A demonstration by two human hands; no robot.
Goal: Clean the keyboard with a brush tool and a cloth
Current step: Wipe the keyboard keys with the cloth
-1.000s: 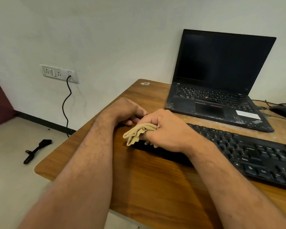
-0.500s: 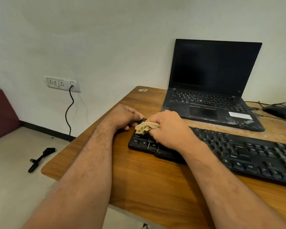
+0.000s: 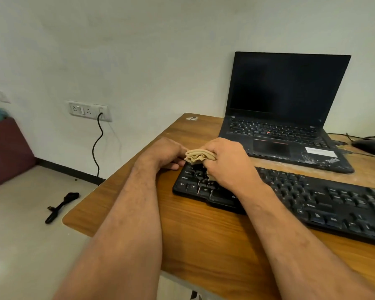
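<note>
A long black keyboard (image 3: 312, 202) lies across the wooden desk (image 3: 204, 245). My right hand (image 3: 227, 165) grips a bunched beige cloth (image 3: 198, 157) and presses it on the far rows of keys at the keyboard's left end. Against that far left corner sits my left hand (image 3: 167, 154), fingers curled at the keyboard's edge, its thumb hidden behind the cloth. Off the desk to the left, a black handled tool (image 3: 61, 206) lies on the floor; I cannot tell if it is the brush.
An open black laptop (image 3: 286, 118) stands behind the keyboard, close to its far edge. A black mouse (image 3: 370, 146) and cables are at the far right. A wall socket (image 3: 89, 110) with a black cord is on the left. The desk's left edge is beside my left forearm.
My right hand has carried the cloth from the keyboard's near left edge away from me to the far rows of keys. My left hand stays at the left corner.
</note>
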